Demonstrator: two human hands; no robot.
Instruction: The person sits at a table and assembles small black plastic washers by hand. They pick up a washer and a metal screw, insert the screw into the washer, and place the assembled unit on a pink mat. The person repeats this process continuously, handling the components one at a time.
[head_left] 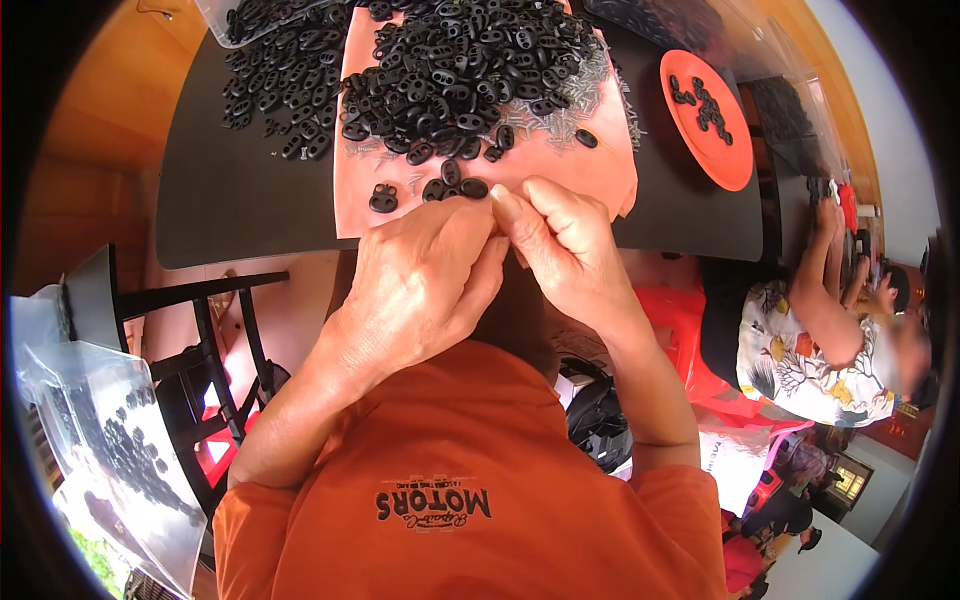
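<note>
Black plastic pieces (455, 60) lie in a big heap on a pink sheet (560, 165), and I use that sheet as my landmark. A few loose pieces sit at the sheet's near edge, just beyond my knuckles, and one lies alone (383, 199) toward its left near corner. Thin metal pins (585, 95) are scattered on the sheet around the heap's right side.

My left hand (425, 280) and right hand (550, 240) meet at the near edge of the sheet, fingertips pressed together. Both are pinched narrow on something small; I cannot tell what sits between the fingers, since they hide it.

The sheet rests on a dark counter (230, 200). Left of the sheet, more black pieces (290, 100) spread over the counter. Right of the sheet stands an orange plate (725, 150) holding a few black pieces. Farther right of the sheet, beyond the counter's end, another person in a patterned shirt (800, 360) sits. Well left of the sheet and nearer me, a clear bag (120, 450) of black pieces hangs by a dark chair (215, 340).
</note>
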